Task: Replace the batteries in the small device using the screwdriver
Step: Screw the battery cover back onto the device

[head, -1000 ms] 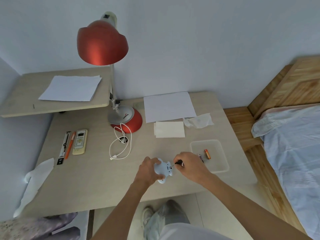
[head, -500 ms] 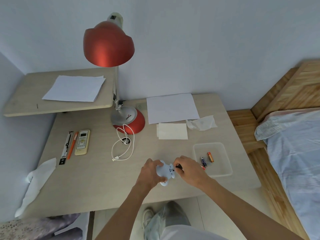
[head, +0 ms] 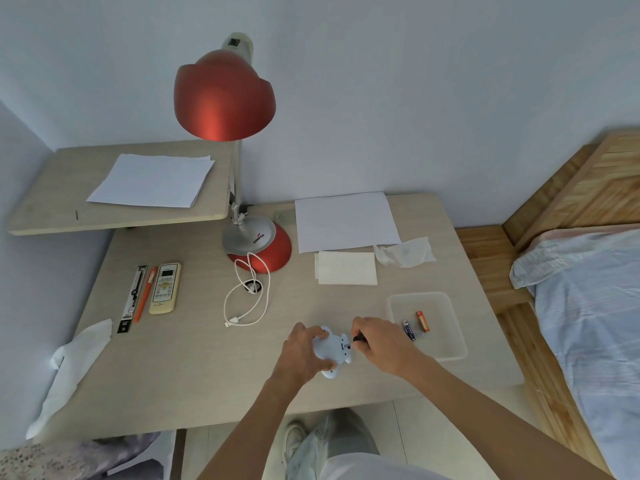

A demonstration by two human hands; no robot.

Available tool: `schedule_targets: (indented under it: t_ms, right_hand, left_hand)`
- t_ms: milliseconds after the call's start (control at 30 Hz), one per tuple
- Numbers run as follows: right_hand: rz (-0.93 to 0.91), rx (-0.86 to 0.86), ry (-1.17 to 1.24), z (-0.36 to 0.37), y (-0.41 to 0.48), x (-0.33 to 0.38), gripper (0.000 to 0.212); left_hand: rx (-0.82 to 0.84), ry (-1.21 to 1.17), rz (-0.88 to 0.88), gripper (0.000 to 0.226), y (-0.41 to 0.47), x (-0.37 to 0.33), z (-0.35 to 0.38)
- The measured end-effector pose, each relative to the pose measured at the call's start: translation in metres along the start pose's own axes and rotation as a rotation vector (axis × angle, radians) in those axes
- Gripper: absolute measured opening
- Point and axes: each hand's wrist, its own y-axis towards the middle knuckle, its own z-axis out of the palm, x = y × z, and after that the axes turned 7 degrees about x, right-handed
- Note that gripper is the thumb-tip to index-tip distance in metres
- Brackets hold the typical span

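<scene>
The small pale-blue device (head: 329,351) is being held just above the table (head: 207,358) near its front edge, with the left hand (head: 301,355) gripping it. The right hand (head: 381,344) is pinching the screwdriver (head: 358,338), tip at the device. Over the last second only those fingers have been shifting, so the screw is probably still turning. Two batteries (head: 409,330) are lying in the clear tray (head: 446,327). The lamp base (head: 249,233) is showing "COOPER".

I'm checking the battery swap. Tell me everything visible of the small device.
The small device is pale blue, rounded, smooth like plastic, with small lobes at its edges. The left hand grips it at the near part of the desk; the right hand holds a dark screwdriver to its right side.
</scene>
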Motion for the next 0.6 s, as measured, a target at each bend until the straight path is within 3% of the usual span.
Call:
schedule_targets:
  t_ms: [67, 233, 500, 600]
  right_hand:
    - [-0.008, 0.001, -0.050, -0.0012, -0.0016, 0.0016, 0.008]
    - [0.072, 0.024, -0.233, -0.0040, 0.0008, 0.0021, 0.039]
    - [-0.038, 0.036, -0.198, -0.0028, 0.0011, 0.0076, 0.012]
    - [-0.064, 0.041, -0.197, -0.0024, 0.0015, 0.0080, 0.013]
  left_hand:
    - [-0.001, -0.010, -0.002, 0.078, -0.0005, -0.0008, 0.0005]
    - [0.003, -0.034, 0.003, 0.078, 0.0000, 0.0004, 0.0012]
    - [-0.003, -0.046, -0.002, 0.076, 0.0001, 0.0030, 0.0027]
    - [-0.004, -0.059, -0.009, 0.077, 0.0009, 0.0032, 0.0026]
